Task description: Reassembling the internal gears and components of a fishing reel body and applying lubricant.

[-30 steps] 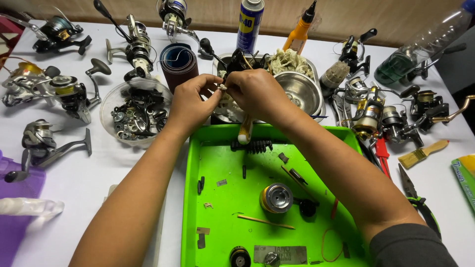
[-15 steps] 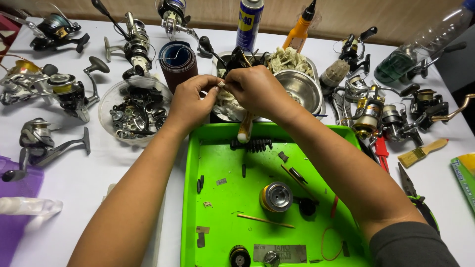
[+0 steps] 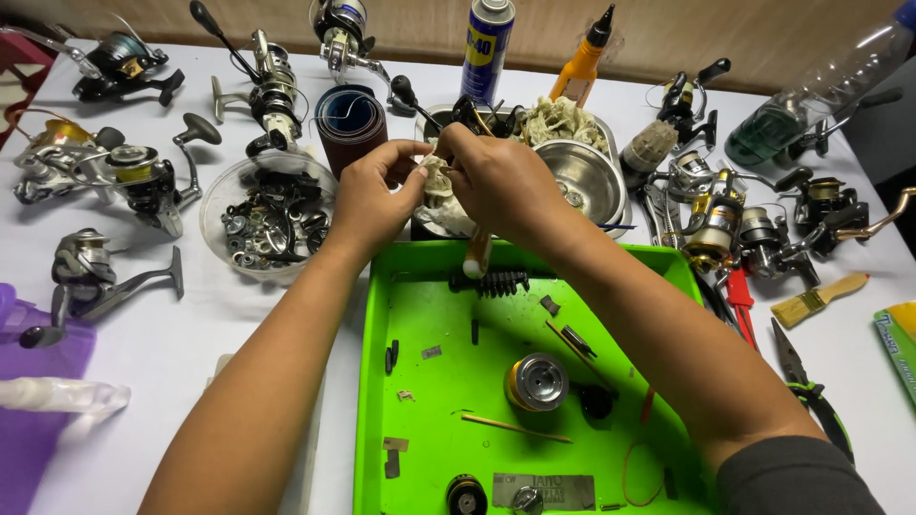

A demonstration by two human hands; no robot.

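Both my hands meet above the far edge of a green tray (image 3: 434, 401). My left hand (image 3: 370, 202) pinches a pale crumpled cloth (image 3: 439, 195) from the left. My right hand (image 3: 501, 186) is closed around a brush with a light wooden handle (image 3: 476, 256) that points down toward the tray, and its fingertips touch the cloth and a small part hidden between my fingers. On the tray lie a black toothed shaft (image 3: 491, 282), a metal spool (image 3: 536, 381), a thin wooden stick (image 3: 515, 427) and several small parts.
Several fishing reels (image 3: 124, 172) lie around the white table. A clear bowl of parts (image 3: 267, 215) sits left, a steel bowl (image 3: 587, 176) right. A spray can (image 3: 487, 48), an orange oil bottle (image 3: 584, 57), pliers (image 3: 806, 391) and a paint brush (image 3: 816, 298) stand nearby.
My hands have stayed above the tray's far edge, shifting only slightly as the fingers work the cloth. Nothing else has moved.
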